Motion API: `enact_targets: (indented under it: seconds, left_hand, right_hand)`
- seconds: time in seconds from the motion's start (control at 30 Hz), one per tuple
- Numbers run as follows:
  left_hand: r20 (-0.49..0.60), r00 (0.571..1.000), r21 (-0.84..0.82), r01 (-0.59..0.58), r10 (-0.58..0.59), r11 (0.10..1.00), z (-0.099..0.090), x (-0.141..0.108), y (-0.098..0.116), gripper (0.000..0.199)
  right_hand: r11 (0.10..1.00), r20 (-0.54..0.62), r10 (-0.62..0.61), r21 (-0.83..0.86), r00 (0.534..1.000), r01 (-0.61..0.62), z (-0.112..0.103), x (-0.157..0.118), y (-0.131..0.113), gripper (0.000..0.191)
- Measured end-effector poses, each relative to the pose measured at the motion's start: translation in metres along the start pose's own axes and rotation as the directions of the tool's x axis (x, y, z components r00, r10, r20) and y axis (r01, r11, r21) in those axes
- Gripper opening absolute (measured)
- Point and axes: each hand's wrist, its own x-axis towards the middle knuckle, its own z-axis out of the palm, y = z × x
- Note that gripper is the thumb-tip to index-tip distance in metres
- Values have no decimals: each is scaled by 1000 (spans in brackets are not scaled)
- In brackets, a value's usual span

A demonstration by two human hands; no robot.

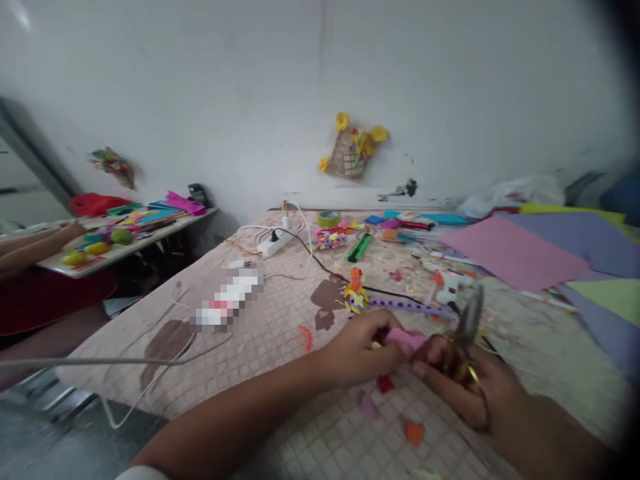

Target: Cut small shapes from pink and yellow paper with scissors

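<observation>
A: What is the left hand (363,350) doing?

B: It pinches a small pink paper (404,339) with its thumb and fingers. The paper is up front, between the two hands, over the table (285,303).

A: And the right hand (493,393)?

B: It is closed on the scissors (470,323). The blades point up, away from the paper. Its fingertips are right beside the pink paper, but I can't tell if they pinch it too.

A: What lies close by?

B: A red scrap (385,383) and an orange scrap (414,433) are below the hands. Just past the left hand is a bright paper bunch (355,293), and a purple dotted strip (410,305) lies beside it.

A: Is anything in the way?

B: A black cord (322,268) runs from the white power strip (276,243) across the table, behind the hands. The scissors are close in front of a white thing (447,292) with a red light. It is too blurry to name.

A: What else is around?

B: A tape roll (329,219) and a green and black tool (359,247) lie farther back. On the right, a big pink sheet (515,253) lies over purple sheets (595,237). On the left, another person's arm (35,247) is by some round lumps (97,249) on another table.
</observation>
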Motion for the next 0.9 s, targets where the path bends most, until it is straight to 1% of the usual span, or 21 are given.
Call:
enact_targets:
  seconds: [0.03, 0.1, 0.13, 0.17, 0.23, 0.33, 0.43, 0.53, 0.6, 0.67, 0.73, 0.8, 0.9]
  left_hand:
    - [-3, 1000, 26, 6, -6, 1000, -3, 1, 1, 14]
    - [-3, 999, 160, 36, -36, 986, -11, 2, 3, 14]
    - [-20, 998, 236, 62, -59, 970, -15, 2, 3, 15]
    - [-26, 997, 268, 75, -71, 960, -19, 3, 4, 15]
    - [-26, 995, 316, 96, -93, 944, -28, 4, 4, 12]
    - [6, 990, 387, 128, -141, 913, -38, 2, 7, 8]
    - [29, 982, 462, 154, -189, 873, -43, -10, 11, 6]
    - [33, 971, 511, 185, -235, 839, -42, -32, 17, 11]
    - [49, 961, 530, 206, -272, 823, -39, -48, 20, 13]
    - [39, 953, 553, 230, -301, 801, -35, -60, 21, 13]
    - [-5, 950, 602, 253, -313, 758, -29, -68, 19, 15]
    - [-70, 950, 615, 280, -303, 737, -23, -72, 15, 21]
    - [-225, 950, 594, 310, -217, 742, -14, -75, 9, 34]
  right_hand:
    - [1000, 32, 0, 11, 999, -1, -1, 1, -3, 17]
    - [1000, 93, -5, 8, 996, 5, -2, 4, -5, 16]
    - [1000, 110, -4, 8, 994, 3, -3, 5, -5, 17]
    - [1000, 122, -3, 3, 993, 3, -4, 7, -3, 18]
    - [999, 101, -8, -33, 995, 12, -6, 10, -1, 20]
    - [986, 77, -22, -165, 997, 35, -11, 14, 0, 20]
    - [959, 80, -43, -277, 996, 63, -15, 17, -1, 20]
    - [936, 104, -53, -341, 993, 86, -16, 17, -2, 22]
    - [927, 123, -49, -364, 991, 91, -16, 17, -3, 23]
    - [922, 128, -45, -377, 991, 90, -15, 17, -4, 23]
    - [920, 131, -43, -382, 990, 90, -14, 17, -3, 23]
    - [916, 134, -45, -390, 990, 94, -13, 17, -1, 24]
    - [905, 117, -55, -413, 992, 99, -13, 18, 3, 22]
